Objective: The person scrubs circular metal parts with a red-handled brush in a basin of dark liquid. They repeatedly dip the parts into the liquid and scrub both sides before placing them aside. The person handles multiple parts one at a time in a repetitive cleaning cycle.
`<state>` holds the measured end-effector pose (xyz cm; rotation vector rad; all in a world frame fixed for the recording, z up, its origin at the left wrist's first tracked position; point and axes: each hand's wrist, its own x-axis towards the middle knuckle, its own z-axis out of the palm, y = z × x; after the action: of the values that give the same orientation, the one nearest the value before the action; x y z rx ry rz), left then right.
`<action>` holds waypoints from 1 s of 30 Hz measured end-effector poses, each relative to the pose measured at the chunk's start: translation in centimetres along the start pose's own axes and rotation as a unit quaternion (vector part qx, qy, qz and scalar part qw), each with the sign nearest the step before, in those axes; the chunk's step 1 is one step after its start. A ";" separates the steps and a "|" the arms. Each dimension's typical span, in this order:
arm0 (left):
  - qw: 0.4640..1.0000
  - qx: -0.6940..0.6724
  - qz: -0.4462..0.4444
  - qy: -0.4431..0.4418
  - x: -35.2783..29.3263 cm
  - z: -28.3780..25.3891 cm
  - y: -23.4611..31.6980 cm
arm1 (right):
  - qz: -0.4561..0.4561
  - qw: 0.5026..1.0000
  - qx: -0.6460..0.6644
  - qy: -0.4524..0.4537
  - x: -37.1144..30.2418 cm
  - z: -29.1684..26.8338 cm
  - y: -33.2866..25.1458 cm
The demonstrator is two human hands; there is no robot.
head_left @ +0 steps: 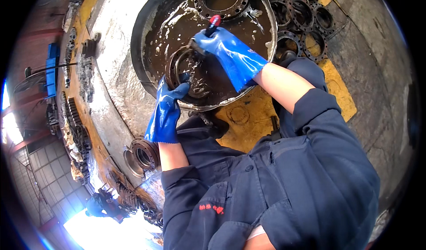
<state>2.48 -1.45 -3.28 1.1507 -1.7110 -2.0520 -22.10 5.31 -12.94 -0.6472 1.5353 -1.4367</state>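
My left hand (166, 106), in a blue rubber glove, grips the near edge of a metal ring (173, 67) held tilted over a round basin (138, 50) of murky brown liquid. My right hand (217, 44), gloved the same way, is closed around a hand tool with a red and black handle (214, 22). The tool's working end meets the ring's upper edge; its exact kind is unclear. At the basin's far side sits a larger flange ring with bolt holes (243, 5). Whitish foam floats on the liquid.
Several dark flange rings (301, 14) are piled right of the basin. Two more rings (144, 154) lie on the floor by my left forearm. Yellow board (244, 121) lies beneath the basin and my legs. Rows of metal parts (75, 130) line the left, with another person (104, 203) beyond.
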 end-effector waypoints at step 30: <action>0.944 -0.241 -0.199 0.107 7.3 -6.7 -4.9 | -0.362 0.832 -0.335 -0.252 -10.1 3.1 -0.3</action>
<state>3.70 -9.40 -10.81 1.5550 -0.8484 -2.2787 -14.88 12.32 -9.80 -2.0357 1.3807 -1.0261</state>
